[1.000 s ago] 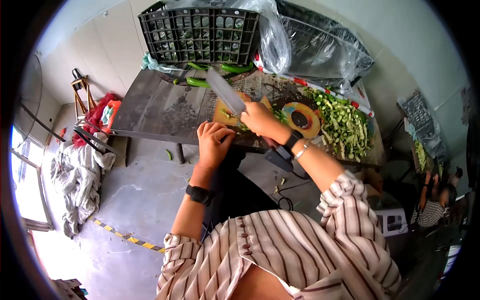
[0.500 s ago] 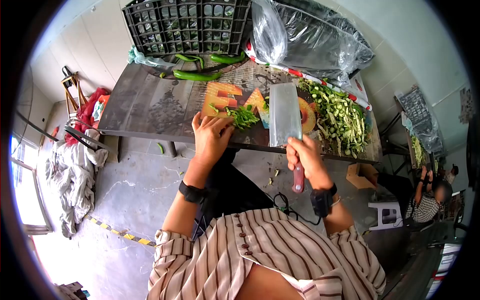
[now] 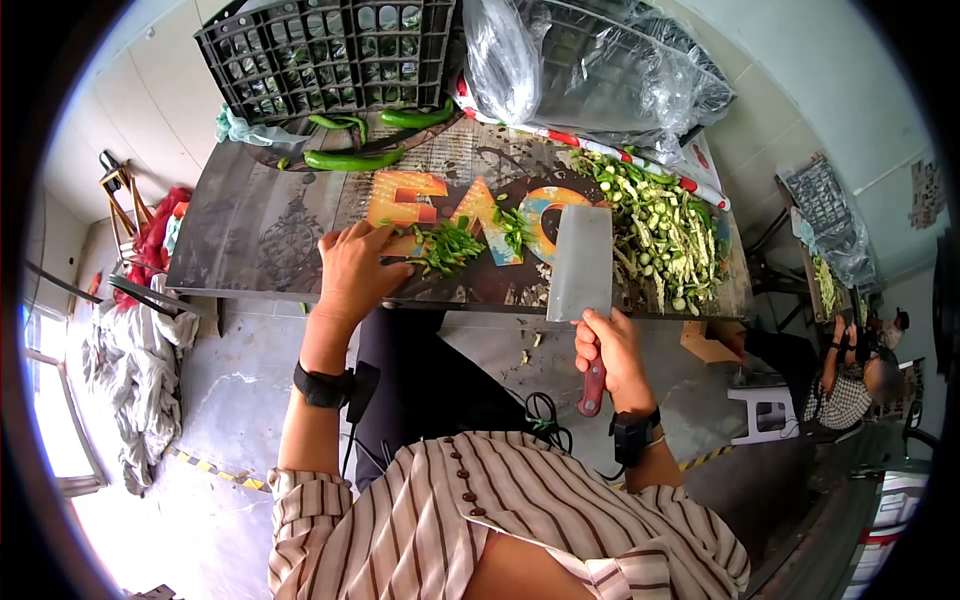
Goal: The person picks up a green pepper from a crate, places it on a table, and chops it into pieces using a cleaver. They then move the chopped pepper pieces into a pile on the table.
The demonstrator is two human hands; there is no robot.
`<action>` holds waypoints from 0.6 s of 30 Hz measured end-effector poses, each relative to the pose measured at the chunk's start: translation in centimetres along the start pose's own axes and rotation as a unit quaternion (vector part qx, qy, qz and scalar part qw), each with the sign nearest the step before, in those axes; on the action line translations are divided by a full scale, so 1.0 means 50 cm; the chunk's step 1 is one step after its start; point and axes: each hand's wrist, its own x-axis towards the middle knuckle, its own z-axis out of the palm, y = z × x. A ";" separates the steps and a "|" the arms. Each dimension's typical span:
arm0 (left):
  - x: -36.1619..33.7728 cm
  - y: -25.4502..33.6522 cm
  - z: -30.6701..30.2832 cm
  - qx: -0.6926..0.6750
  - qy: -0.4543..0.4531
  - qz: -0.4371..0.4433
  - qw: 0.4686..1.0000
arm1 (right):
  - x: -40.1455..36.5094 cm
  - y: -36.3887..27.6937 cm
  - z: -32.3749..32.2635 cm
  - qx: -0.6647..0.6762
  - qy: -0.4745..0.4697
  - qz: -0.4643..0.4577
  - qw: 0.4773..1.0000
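Observation:
My right hand [image 3: 612, 352] grips the brown handle of a cleaver [image 3: 582, 262]. Its broad grey blade points away from me over the front of the wooden table, left of a large heap of sliced green peppers [image 3: 668, 235]. At the table's front edge, my left hand [image 3: 358, 265] has its thumb and fingers apart and holds nothing. Just right of its fingertips lies a small pile of chopped green pepper [image 3: 445, 248]. A smaller cluster of green pieces [image 3: 513, 232] sits between that pile and the blade.
Whole long green peppers [image 3: 352, 160] lie at the back of the table [image 3: 240, 220], before a black plastic crate [image 3: 330, 65]. Clear plastic wrap [image 3: 620, 75] covers something at back right. Another person [image 3: 845, 390] sits at far right near a white stool [image 3: 765, 413].
The cleaver has moved right across the table, uncovering the smaller cluster of pieces. My left hand has drawn left from the chopped pile, its fingers spreading. The whole view has shifted slightly.

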 end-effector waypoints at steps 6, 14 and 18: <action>0.045 0.035 0.055 -0.009 -0.008 0.040 0.999 | 0.010 0.015 0.019 0.001 -0.046 0.045 0.998; 0.090 0.142 0.102 -0.036 -0.025 0.094 0.995 | 0.013 0.033 0.046 0.022 -0.063 0.058 0.996; 0.142 0.128 0.118 -0.027 0.003 0.108 0.994 | 0.015 0.039 0.042 0.023 -0.060 0.062 0.996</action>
